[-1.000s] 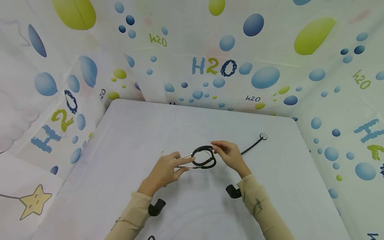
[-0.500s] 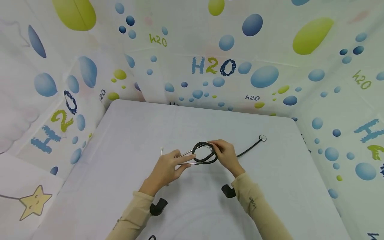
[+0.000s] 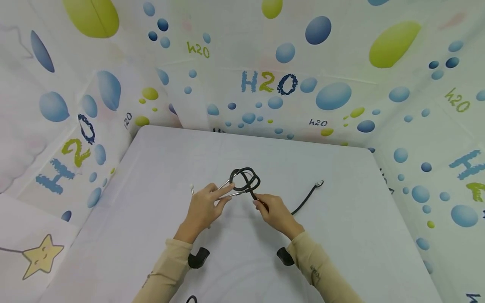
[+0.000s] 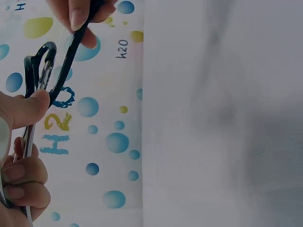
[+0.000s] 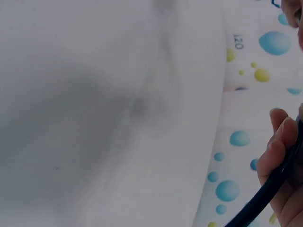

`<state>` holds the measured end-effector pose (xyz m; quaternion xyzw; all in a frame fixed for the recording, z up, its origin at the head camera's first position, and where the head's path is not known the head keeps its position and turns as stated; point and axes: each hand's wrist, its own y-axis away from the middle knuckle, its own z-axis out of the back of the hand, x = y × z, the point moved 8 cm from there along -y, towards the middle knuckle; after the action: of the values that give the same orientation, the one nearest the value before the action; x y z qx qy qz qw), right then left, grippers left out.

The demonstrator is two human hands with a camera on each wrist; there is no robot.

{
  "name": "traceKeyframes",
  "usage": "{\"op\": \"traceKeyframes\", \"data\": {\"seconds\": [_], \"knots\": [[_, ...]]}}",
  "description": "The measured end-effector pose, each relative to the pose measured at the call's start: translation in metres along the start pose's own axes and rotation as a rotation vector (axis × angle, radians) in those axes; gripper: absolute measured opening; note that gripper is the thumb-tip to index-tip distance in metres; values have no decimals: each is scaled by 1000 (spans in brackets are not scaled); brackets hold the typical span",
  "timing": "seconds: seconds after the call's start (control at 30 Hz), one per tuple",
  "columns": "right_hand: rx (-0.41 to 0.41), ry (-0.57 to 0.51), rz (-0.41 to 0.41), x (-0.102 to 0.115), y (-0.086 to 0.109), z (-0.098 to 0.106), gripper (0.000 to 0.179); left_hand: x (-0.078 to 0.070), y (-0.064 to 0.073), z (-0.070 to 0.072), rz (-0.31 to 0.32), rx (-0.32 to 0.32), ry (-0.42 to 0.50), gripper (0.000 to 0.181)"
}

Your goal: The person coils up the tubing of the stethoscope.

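A stethoscope with black tubing and metal ear tubes is held above the white table between both hands. My left hand grips the metal ear tubes; in the left wrist view its thumb presses on them and the fingers curl round. The tubing makes a loop just beyond the left fingertips. My right hand pinches the black tubing right of that loop, and in the right wrist view the tube runs through its curled fingers. The chest piece hangs out to the right on the tube's free end.
The white table lies beneath the hands, with patterned cloth walls behind and at both sides. A black wrist device shows by the left sleeve, another by the right. A dark cord loop peeks in at the bottom edge.
My right hand has shifted down and slightly left, drawing the tubing below the loop. My left hand and the loop have moved left, the loop also upward. The chest piece has swung left and lower.
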<state>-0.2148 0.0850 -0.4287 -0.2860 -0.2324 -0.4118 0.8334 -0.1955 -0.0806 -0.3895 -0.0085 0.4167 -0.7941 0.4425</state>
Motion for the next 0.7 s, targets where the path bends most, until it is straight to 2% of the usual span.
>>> {"op": "traceKeyframes", "data": {"seconds": [0.17,0.3,0.4,0.6,0.7], "knots": [[25,95,48,22,-2,-2,7,1,2,-5,21,-13,-55,37],[53,179,39,31,-4,-7,6,-3,3,-7,13,-33,-44,37],[80,204,37,35,-4,-12,7,-5,3,-8,3,-33,-34,37],[28,228,110,48,-2,-7,8,-6,3,-9,11,-27,-76,35],[42,275,102,51,-2,-5,15,-7,3,-10,3,-14,-102,35]]}}
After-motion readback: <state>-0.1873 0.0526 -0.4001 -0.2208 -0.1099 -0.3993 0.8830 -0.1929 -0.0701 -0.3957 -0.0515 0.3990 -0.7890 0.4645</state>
